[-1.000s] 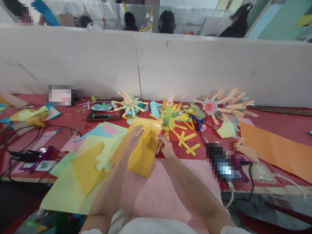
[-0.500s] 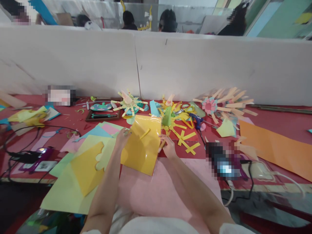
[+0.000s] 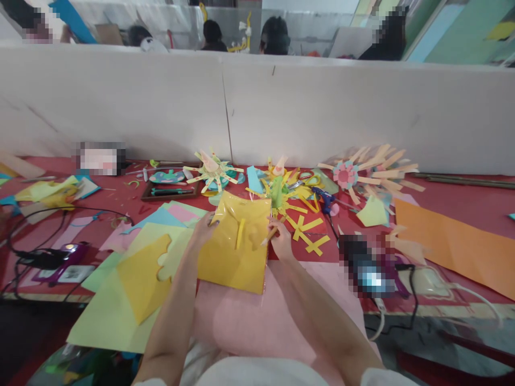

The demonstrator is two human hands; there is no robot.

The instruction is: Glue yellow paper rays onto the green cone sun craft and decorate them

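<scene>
A clear plastic sleeve with yellow sheets [image 3: 231, 265] lies over the pink paper [image 3: 317, 311] in front of me. My left hand [image 3: 205, 228] grips its upper left edge. At the upper right edge, my right hand [image 3: 279, 236] pinches the sleeve and also holds a pencil-like stick [image 3: 273, 231], its tip pointing down-left. A short yellow strip [image 3: 240, 234] stands nearly upright in the picture on the sleeve's middle. Beyond it is a green and yellow paper flower [image 3: 277, 192].
Yellow strips [image 3: 315, 244], a glue gun [image 3: 325, 198] and scissors lie right of the sleeve. Green sheets [image 3: 108, 316] with a cut yellow piece [image 3: 142, 273] are at left. Orange paper [image 3: 454, 241] and cabled devices sit right. A white partition [image 3: 322, 112] stands behind.
The yellow sleeve has turned straighter and its upper edge has shifted slightly right, with both hands on it. The strip on it has swung from slanted to nearly upright.
</scene>
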